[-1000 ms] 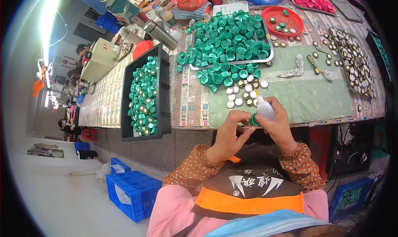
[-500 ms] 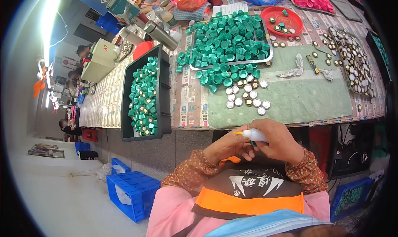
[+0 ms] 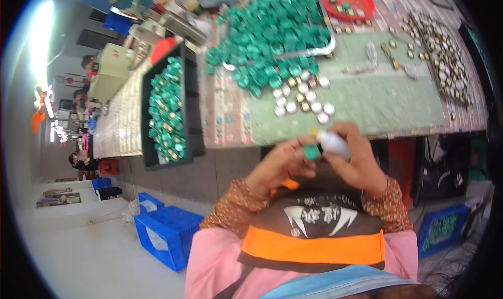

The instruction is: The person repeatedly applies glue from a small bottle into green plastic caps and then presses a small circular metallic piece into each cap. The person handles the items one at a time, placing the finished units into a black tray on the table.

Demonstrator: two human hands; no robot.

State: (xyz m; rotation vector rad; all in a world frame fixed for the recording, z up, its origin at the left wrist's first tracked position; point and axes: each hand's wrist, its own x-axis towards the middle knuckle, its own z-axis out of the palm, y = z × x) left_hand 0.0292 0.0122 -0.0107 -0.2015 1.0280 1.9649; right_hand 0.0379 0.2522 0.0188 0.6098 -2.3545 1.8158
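In front of my apron, my left hand [image 3: 283, 165] pinches a small green fluted cap [image 3: 310, 152] at its fingertips. My right hand [image 3: 360, 160] wraps round a small white squeeze bottle [image 3: 335, 144] with a yellow tip, tilted so the tip points left, just above the cap. Beyond both hands, several small round white-faced pieces [image 3: 310, 96] lie on a green mat [image 3: 377, 102]. A heap of the same green caps [image 3: 275, 29] fills and spills off a metal tray [image 3: 309, 52]. The picture is slightly blurred.
At the left, a black bin [image 3: 195, 105] holds green caps with pale centres. A red round tray [image 3: 361, 8] sits at the back. Another tray [image 3: 443, 63] of round pieces lies at the right. Blue crates [image 3: 170, 236] stand on the floor; crumpled clear film [image 3: 369, 58] is on the mat.
My hands have drawn slightly apart, and the green cap now shows clearly in my left fingers. The bottle has turned so its tip sits higher. The whole view has shifted a little.
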